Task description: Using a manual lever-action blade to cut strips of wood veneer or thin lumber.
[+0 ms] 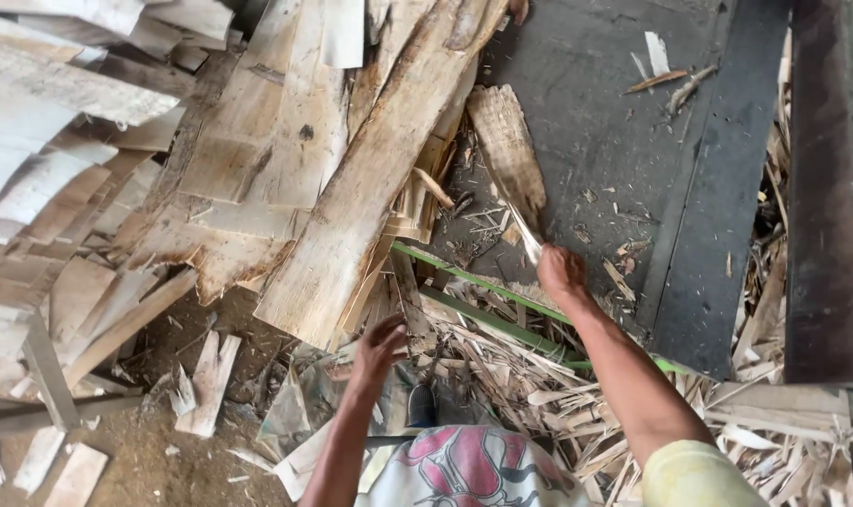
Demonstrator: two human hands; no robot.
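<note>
hands: 2 | right hand grips 1 veneer strip | green bars: 2

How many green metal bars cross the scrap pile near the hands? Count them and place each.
2. The upper green bar runs from the long veneer sheet toward the right hand. The lower green bar lies beside the left hand. Scrap may hide more.

A pale yellow sleeve is worn on the right arm; the left arm is left bare, above a white shirt (printed in pink and grey).
</note>
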